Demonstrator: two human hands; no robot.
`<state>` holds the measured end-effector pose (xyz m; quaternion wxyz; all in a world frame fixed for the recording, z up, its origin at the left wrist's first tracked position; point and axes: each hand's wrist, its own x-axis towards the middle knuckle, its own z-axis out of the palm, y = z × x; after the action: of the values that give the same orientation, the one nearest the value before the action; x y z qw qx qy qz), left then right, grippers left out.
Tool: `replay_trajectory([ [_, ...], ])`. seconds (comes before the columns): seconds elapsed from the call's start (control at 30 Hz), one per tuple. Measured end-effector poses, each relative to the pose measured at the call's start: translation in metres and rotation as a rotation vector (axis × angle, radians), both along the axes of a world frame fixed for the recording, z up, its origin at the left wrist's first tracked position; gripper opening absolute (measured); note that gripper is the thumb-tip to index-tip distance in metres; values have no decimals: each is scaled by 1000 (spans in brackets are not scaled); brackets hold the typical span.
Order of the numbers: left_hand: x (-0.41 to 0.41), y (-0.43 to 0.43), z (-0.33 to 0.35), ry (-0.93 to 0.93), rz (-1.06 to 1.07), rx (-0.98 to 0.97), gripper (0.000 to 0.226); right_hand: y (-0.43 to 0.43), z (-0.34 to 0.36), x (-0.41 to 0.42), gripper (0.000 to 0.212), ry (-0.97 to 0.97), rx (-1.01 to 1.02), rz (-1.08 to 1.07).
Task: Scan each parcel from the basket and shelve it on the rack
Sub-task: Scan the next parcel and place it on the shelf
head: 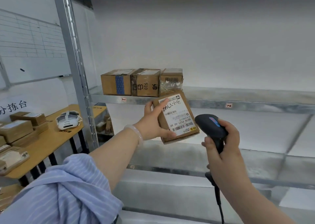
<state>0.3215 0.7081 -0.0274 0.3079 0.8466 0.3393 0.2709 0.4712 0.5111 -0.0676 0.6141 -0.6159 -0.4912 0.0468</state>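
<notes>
The right hand (226,143) is wrapped around the handle of a black scanner (209,126), whose head sits just right of the parcel (179,116). The left hand (153,123) grips that parcel by its left side, label up, in front of the rack (247,103). Just behind it, three boxes (146,83) stand side by side on the shelf, and off to the left a worktop (51,143) carries more stacked parcels.

Three boxes (144,83) block left end of shelf (247,96); open room to their right; post (75,62) flanks left
</notes>
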Motion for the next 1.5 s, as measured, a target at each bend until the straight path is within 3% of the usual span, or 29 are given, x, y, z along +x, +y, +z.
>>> replay_trajectory([
  [0.47, 88, 14, 81, 129, -48, -8, 121, 27, 44, 67, 45, 32, 120, -51],
  [0.63, 104, 17, 88, 276, -46, 65, 134, 32, 50, 82, 47, -10, 184, -53],
  [1.07, 147, 16, 102, 326, -62, 78, 130, 38, 57, 114, 48, 41, 226, -76],
  [1.2, 152, 28, 102, 286, 9, 45, 120, 53, 67, 117, 50, 31, 192, -27],
  [1.33, 147, 41, 98, 128, 74, 1, 100, 68, 74, 113, 49, 56, 178, 36],
  [1.5, 137, 39, 90, -163, 82, 254, 50, 85, 83, 107, 50, 47, 153, 62],
])
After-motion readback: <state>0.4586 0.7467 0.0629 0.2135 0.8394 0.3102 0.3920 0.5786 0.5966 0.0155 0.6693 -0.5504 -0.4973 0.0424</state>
